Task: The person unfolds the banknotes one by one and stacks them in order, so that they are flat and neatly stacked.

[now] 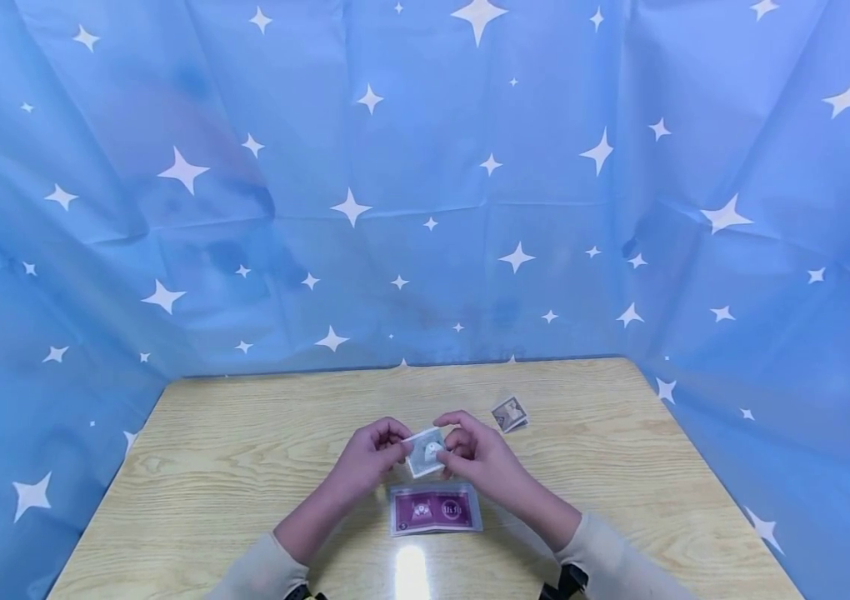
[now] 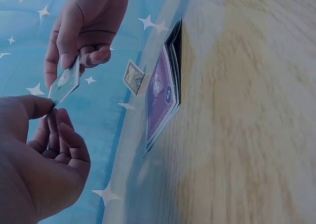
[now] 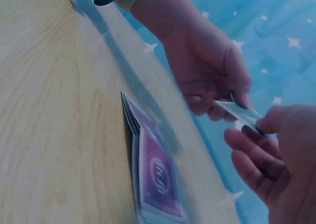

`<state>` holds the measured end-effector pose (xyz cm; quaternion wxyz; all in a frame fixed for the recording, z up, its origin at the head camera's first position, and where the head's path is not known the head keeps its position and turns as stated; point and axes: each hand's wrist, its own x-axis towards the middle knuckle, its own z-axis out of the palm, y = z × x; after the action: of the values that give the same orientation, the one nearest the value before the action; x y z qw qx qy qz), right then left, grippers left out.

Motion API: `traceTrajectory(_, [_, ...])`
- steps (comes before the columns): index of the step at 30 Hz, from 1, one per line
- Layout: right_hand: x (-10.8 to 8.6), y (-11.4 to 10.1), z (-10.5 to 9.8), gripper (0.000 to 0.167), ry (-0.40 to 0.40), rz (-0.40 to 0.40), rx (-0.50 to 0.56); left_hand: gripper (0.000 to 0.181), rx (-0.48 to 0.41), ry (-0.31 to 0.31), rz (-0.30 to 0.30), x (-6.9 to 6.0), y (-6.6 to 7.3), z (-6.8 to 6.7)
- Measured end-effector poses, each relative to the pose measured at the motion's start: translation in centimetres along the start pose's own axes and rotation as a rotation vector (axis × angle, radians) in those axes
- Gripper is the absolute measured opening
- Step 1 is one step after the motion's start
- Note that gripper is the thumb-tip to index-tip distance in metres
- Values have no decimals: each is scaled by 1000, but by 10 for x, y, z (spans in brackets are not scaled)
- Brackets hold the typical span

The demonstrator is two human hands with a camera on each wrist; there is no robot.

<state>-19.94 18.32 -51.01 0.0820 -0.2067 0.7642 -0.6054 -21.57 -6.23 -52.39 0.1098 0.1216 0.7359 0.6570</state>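
Note:
Over the table, a small folded pale grey-green play banknote (image 1: pixel 419 458) is held between both hands. My left hand (image 1: pixel 367 460) pinches its left edge between thumb and fingers. On the opposite edge, my right hand (image 1: pixel 479 457) pinches it, its thumb lying across the face of the note (image 2: pixel 65 83). Just below the hands lies a stack of purple play banknotes (image 1: pixel 436 510), creased so that its layers fan apart at one side in the right wrist view (image 3: pixel 160 177). A folded brownish note (image 1: pixel 509 413) sits beyond the right hand, one flap raised.
The light wood-grain table (image 1: pixel 245 467) extends to both sides of the hands. Behind it and along the sides hangs a blue cloth (image 1: pixel 425 292) with white stars. A bright glare spot (image 1: pixel 412 571) shows on the near tabletop.

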Motion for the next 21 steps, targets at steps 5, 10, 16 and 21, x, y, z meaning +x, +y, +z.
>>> traceTrajectory(5, [-2,3,5,44,50,32,66,17,2,30,45,0,-2,2])
traceTrajectory(10, [-3,2,10,44,106,36,104,26,74,35,135,-1,1,5])
traceTrajectory(16, [-3,2,13,42,138,55,150,25,111,45,197,-3,-2,7])
traceTrajectory(21, [-4,3,15,40,145,58,181,24,117,59,219,-4,-3,7])
